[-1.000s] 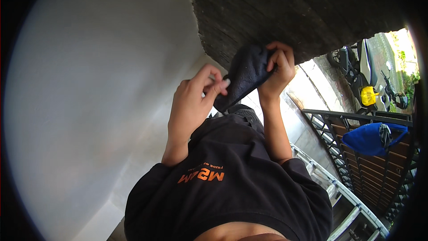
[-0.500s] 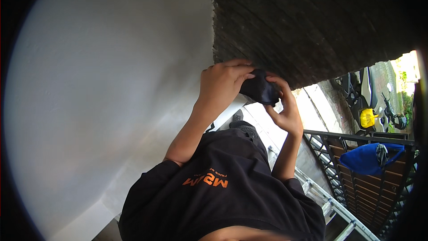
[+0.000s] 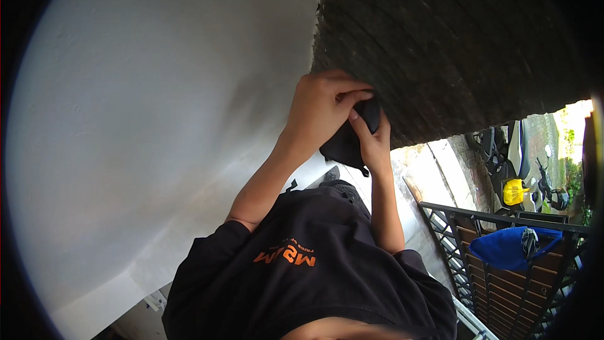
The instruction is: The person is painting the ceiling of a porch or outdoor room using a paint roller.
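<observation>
A black, soft cloth bundle (image 3: 340, 141) is held between my two hands in front of my chest, beside the rough dark surface overhead. My left hand (image 3: 321, 104) is closed at its upper part, the fingertips pinching the fabric. My right hand (image 3: 374, 141) grips it from the right side, thumb raised along the cloth. The fingers partly hide its shape. My black shirt (image 3: 314, 289) fills the lower middle of the view.
A pale wall (image 3: 145, 119) is on the left, a dark rough surface (image 3: 453, 44) above right. At right are a dark gate (image 3: 487, 296) with a blue bag (image 3: 503, 252), parked scooters (image 3: 497, 157) with a yellow bag (image 3: 514, 192), and a metal ladder (image 3: 475, 321) below.
My left hand has moved rightward and up onto the top of the cloth. My right hand has dropped lower and turned around the bundle. The surroundings have shifted down in the view.
</observation>
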A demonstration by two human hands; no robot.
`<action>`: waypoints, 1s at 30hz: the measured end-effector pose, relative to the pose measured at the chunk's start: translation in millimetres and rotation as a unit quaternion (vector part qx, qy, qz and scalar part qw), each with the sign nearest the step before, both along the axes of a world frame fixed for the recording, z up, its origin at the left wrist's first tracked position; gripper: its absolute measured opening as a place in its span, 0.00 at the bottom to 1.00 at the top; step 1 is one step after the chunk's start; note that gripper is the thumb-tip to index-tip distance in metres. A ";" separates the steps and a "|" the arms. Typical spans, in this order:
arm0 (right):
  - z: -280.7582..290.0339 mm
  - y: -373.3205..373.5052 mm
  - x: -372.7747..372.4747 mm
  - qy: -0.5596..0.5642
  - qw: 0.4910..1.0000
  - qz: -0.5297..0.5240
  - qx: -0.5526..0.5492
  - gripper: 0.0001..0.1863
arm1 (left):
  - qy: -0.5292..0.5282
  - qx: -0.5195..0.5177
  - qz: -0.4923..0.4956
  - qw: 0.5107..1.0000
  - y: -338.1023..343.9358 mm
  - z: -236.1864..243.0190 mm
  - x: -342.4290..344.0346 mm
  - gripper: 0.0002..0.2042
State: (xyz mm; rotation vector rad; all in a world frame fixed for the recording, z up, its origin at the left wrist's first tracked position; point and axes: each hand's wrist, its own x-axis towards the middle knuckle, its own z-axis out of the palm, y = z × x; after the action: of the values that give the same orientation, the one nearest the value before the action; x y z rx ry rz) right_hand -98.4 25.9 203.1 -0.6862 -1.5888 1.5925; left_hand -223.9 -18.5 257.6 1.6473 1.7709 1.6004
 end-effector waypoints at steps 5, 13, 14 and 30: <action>16.0 4.4 -13.1 -0.085 0.993 -0.067 0.052 0.19 | -0.203 0.053 0.148 0.967 29.4 -54.3 -12.9 0.05; 15.7 45.8 -68.6 -0.148 0.928 -0.099 0.328 0.19 | -0.397 0.122 0.274 0.867 118.1 -100.4 -47.1 0.12; 16.8 49.8 -72.8 -0.149 0.924 -0.102 0.338 0.18 | -0.416 0.126 0.278 0.856 121.5 -97.4 -48.6 0.13; 50.6 49.7 -75.6 -0.287 0.904 -0.099 0.301 0.16 | -0.531 0.173 0.259 0.788 143.4 -94.5 -53.6 0.17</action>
State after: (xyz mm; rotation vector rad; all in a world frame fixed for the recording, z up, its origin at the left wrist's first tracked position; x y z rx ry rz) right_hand -174.0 75.5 253.7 -0.9726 -2.2057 0.6913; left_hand -277.5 124.9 163.1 0.0482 1.3166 2.4541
